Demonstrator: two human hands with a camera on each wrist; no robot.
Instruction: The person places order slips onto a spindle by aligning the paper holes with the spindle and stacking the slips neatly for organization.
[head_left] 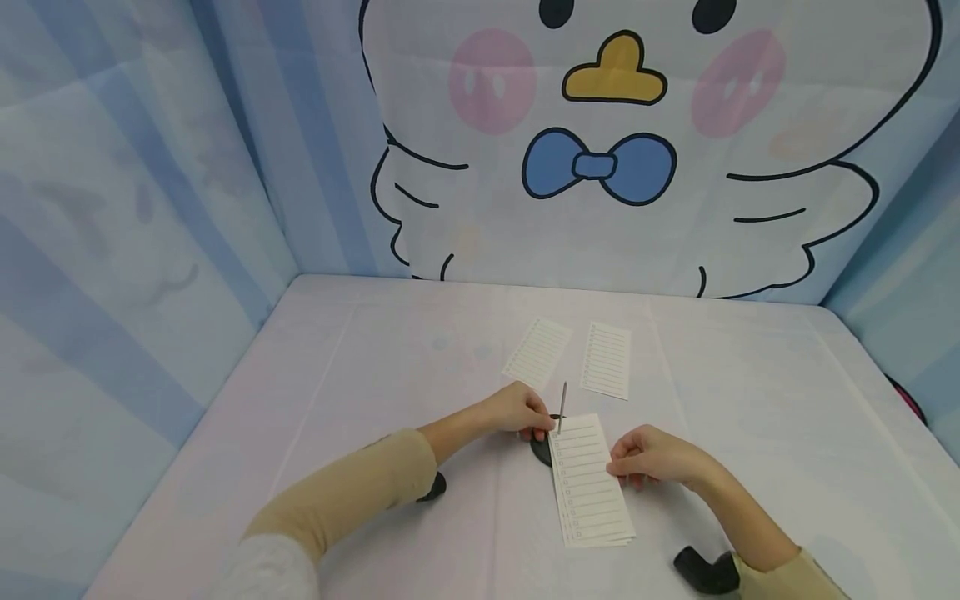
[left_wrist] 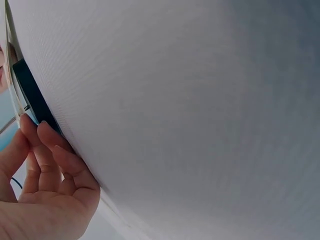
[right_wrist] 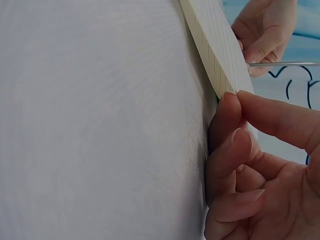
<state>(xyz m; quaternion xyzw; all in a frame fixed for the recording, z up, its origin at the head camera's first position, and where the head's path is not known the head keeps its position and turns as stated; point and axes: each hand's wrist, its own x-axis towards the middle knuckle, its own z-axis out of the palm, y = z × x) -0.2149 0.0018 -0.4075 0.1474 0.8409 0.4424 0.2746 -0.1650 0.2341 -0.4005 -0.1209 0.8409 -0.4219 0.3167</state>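
Note:
Several white checklist slips (head_left: 592,492) with ruled lines and small boxes lie layered together, their lower ends slightly fanned. A thin upright metal spike (head_left: 563,402) on a round black base (head_left: 541,452) stands through their top end. My left hand (head_left: 521,410) pinches the slips' top left corner beside the spike, thumb against fingertips. At the right long edge, the thumb and index finger of my right hand (head_left: 651,455) pinch the paper. The right wrist view shows the slips (right_wrist: 215,45) raised at a slant, with the spike (right_wrist: 282,64) rising from them.
Two more ruled slips lie farther back, a tilted one (head_left: 537,352) and a straighter one (head_left: 607,360). The white-covered table (head_left: 375,333) meets a curtain with a cartoon print (head_left: 600,233) behind. Black devices (head_left: 705,571) sit at both wrists.

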